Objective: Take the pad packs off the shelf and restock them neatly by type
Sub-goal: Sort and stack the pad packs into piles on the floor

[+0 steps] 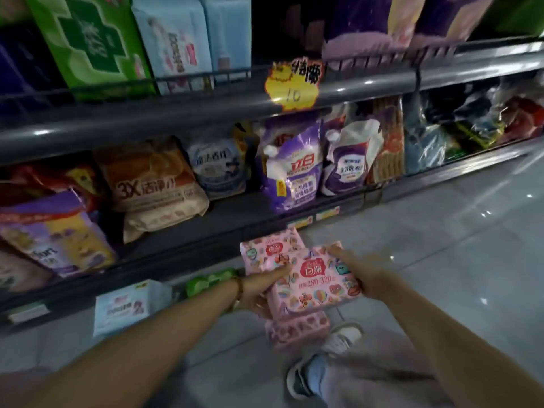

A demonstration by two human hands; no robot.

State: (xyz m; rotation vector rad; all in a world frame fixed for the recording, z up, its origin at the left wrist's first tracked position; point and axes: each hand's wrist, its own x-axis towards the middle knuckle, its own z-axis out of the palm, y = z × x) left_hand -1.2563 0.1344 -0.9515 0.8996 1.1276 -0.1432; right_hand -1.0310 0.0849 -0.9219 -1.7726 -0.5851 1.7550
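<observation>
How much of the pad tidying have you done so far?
Only partway. Done: pink packs are off the shelf. In hand: the left hand and right hand grip two of them, with a third pink pack below, near a shoe. Left: no pink shows on the shelves; the top shelf has a dark gap beside the pale blue packs.

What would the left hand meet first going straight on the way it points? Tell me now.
The front pink pack, which the left hand grips; past that, probably the right hand, though depth is unclear.
</observation>
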